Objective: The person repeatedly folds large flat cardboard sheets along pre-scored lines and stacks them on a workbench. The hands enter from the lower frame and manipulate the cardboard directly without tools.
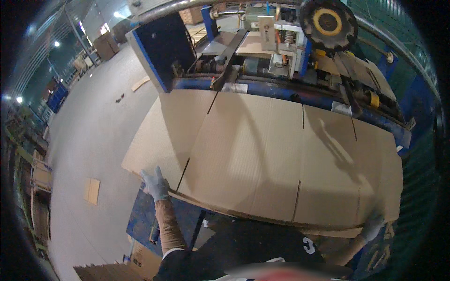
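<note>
A wide brown corrugated cardboard sheet (243, 150), marked with dark slots and crease lines, lies flat in front of me. Its far edge meets the blue-framed machine (211, 84). At the sheet's near left edge is my left hand (155, 184) in a grey glove, with fingers stretched out and spread against the board. My right hand (373, 225), also gloved, is at the near right corner; motion blur and shadow hide its fingers. Layered edges along the near side suggest more cardboard underneath.
A black wheel with a yellow ring (326, 22) stands above the machine's rollers. Below the sheet's left side is a blue table surface (140, 218). Cardboard pieces (92, 191) lie on the grey floor (89, 145). Brown stacks (106, 46) stand farther back.
</note>
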`<state>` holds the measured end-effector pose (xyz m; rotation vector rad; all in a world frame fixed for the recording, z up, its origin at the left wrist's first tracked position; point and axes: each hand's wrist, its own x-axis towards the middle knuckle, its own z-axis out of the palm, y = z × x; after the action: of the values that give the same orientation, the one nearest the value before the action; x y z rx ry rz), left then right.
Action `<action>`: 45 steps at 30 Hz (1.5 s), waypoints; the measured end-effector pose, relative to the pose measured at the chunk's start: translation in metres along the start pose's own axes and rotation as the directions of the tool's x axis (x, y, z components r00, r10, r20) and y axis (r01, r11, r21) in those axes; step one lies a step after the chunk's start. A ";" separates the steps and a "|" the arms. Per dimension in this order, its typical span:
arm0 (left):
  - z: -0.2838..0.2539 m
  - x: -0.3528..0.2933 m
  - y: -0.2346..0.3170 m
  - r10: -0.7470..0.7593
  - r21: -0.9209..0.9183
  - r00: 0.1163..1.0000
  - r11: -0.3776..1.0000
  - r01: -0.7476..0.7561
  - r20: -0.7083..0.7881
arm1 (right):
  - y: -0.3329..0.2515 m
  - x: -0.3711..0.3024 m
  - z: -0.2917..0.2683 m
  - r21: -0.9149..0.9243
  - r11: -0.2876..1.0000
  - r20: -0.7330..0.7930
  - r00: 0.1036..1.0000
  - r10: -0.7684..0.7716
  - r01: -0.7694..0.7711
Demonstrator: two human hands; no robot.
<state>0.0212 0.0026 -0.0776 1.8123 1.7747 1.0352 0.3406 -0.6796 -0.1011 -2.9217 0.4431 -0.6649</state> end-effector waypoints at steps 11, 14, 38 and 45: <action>0.008 0.027 -0.033 -0.101 -0.612 0.994 0.789 0.054 -0.043 | 0.023 0.024 0.042 -0.021 0.986 -0.058 0.985 0.164 -0.166; -0.013 0.044 -0.049 -0.081 -0.780 0.990 0.610 0.140 0.115 | 0.031 0.028 0.032 0.736 0.660 -0.052 0.960 0.273 -0.148; -0.048 -0.020 0.019 0.662 -0.677 0.732 0.614 -0.406 0.162 | -0.086 -0.088 -0.143 0.408 0.847 -0.228 0.937 -0.266 0.339; -0.013 -0.101 0.084 0.832 -0.455 -0.258 -0.008 -0.891 0.491 | -0.131 -0.128 -0.094 0.519 0.327 -0.050 0.410 -0.911 0.790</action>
<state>0.0763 -0.1082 -0.0312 2.9808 -0.3922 0.3315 0.2229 -0.5199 -0.0466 -2.4492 -1.2753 -0.3379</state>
